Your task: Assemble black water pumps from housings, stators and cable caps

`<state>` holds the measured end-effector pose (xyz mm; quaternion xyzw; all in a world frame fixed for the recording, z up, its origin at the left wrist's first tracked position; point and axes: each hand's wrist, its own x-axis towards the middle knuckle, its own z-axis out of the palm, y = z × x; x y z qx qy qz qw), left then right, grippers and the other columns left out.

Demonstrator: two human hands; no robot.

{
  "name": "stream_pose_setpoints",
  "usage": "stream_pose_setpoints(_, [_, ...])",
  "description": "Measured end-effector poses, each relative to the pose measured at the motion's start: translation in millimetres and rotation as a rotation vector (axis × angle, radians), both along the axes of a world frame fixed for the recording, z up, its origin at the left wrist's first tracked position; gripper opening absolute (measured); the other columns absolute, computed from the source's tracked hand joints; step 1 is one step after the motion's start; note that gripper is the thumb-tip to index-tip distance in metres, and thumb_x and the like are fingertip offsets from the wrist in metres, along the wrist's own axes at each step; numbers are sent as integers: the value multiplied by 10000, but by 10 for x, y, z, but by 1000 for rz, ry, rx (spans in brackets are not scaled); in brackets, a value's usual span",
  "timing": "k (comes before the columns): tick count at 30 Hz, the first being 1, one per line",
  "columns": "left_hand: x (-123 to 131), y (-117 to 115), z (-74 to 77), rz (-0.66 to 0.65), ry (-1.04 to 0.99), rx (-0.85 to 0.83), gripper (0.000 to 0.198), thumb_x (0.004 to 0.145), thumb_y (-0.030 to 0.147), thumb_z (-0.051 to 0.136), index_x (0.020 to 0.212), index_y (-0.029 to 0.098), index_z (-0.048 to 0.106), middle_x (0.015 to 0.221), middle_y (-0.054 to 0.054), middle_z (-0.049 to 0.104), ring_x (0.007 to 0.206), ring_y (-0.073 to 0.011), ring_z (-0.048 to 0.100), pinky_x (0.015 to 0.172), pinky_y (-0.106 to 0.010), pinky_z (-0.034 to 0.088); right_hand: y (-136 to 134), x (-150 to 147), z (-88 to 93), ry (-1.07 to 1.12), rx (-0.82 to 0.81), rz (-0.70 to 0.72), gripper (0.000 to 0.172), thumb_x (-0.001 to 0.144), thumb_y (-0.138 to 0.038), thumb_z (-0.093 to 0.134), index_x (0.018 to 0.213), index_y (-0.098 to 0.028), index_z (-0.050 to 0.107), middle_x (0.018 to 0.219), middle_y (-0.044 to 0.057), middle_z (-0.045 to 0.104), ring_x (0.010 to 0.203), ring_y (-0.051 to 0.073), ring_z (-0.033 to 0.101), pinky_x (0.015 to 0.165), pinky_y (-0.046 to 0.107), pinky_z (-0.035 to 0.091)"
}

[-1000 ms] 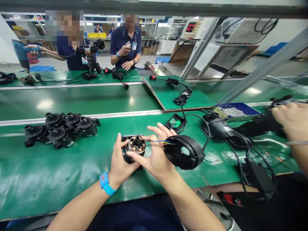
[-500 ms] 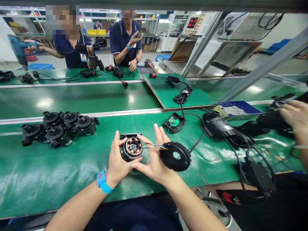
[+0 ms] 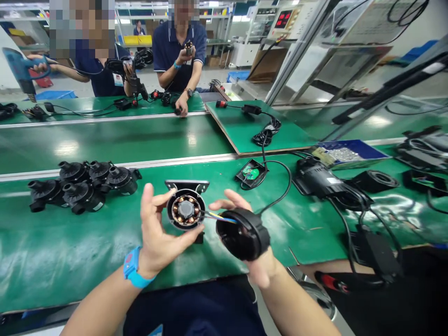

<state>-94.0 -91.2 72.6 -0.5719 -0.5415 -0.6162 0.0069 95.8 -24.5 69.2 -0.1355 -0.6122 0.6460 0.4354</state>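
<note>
My left hand grips a motor housing by its sides, thumb and fingers at the rim. Its open end faces me, showing the stator's copper coils around a grey core, and a black mounting bracket sticks out behind. To the right, a round black end cover is in my right hand, hollow side turned towards the housing. The hand is partly hidden behind the cover. Thin coloured wires join housing and cover. From the cover a black cable loops back to a small box with a green circuit board.
Several black pumps stand at left. On the right are a larger black motor unit, cables, a black adapter box and a blue tray of small metal parts. Opposite, two co-workers handle parts; one holds a blue heat gun.
The housing has turned its open end towards me and sits slightly left. My right hand has come away from it and now holds the cover, tilted. A person's hand at right has left view.
</note>
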Motion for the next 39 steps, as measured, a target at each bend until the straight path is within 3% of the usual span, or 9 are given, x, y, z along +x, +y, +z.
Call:
stream_pose_setpoints(3, [-13,33,-179,-50,-94,-278,1085,739,339,854,1593,267,187,1194,-78,615,1121,-246,665,1002,-409,551,-10,-21,144,9,-221,190,1020,646,-573,923,1507,-353,421,1416,118,509,732,143,604,590,269,521])
stream_pose_setpoints(7, [-47,8,-300,-21,-120,-275,1080,751,354,843,1592,295,169,1280,-96,556,1207,-269,612,1069,-456,495,-24,0,261,52,-253,339,1029,727,-267,916,1536,-468,314,1535,93,430,725,111,661,632,260,564])
stream_pose_setpoints(11, [-48,-26,-278,-129,73,-358,744,834,359,758,1490,294,415,1230,-92,532,1167,-265,580,1019,-471,515,69,-54,269,27,-167,296,846,725,-372,920,1451,-334,487,1408,85,572,1107,223,664,949,338,546])
stream_pose_setpoints(14, [-35,-2,-237,-242,124,-385,451,871,301,720,1302,263,596,1233,-105,497,1185,-269,543,1027,-484,508,173,-145,277,23,-79,199,829,687,-553,903,1370,-259,539,1412,119,566,1261,301,584,1032,414,510])
stream_pose_setpoints(17, [-30,26,-181,-320,98,-404,274,880,247,705,1145,243,635,1311,-112,462,1268,-276,502,1093,-500,461,235,-247,310,25,-102,135,799,732,-655,817,1336,-251,486,1360,143,595,1192,331,630,994,483,542])
stream_pose_setpoints(21, [-39,32,-126,-296,84,-450,143,874,212,700,987,211,612,1374,-124,399,1362,-300,427,1118,-501,447,267,-356,312,12,-197,-52,648,885,-711,602,1313,-255,432,1160,95,651,811,234,699,797,416,601])
stream_pose_setpoints(28, [-38,32,-121,-274,228,-405,131,899,250,688,964,209,582,1290,-119,442,1211,-260,537,1024,-456,529,358,-360,240,-113,181,-258,576,840,-547,771,1273,-244,543,1217,73,599,1083,239,608,930,357,511])
stream_pose_setpoints(32, [-33,36,-173,-239,339,-302,167,914,273,678,1027,215,568,1225,-119,537,1157,-263,583,956,-446,563,472,-341,267,-162,278,-236,447,868,-494,751,1180,-213,600,1160,59,632,1063,224,603,964,361,476])
stream_pose_setpoints(39, [-46,50,-305,-252,416,-61,602,905,276,716,1434,227,431,1323,-148,631,1310,-290,572,1059,-523,532,567,-314,316,-224,299,-144,417,846,-441,782,1149,-197,631,1124,61,663,1066,229,624,980,374,480])
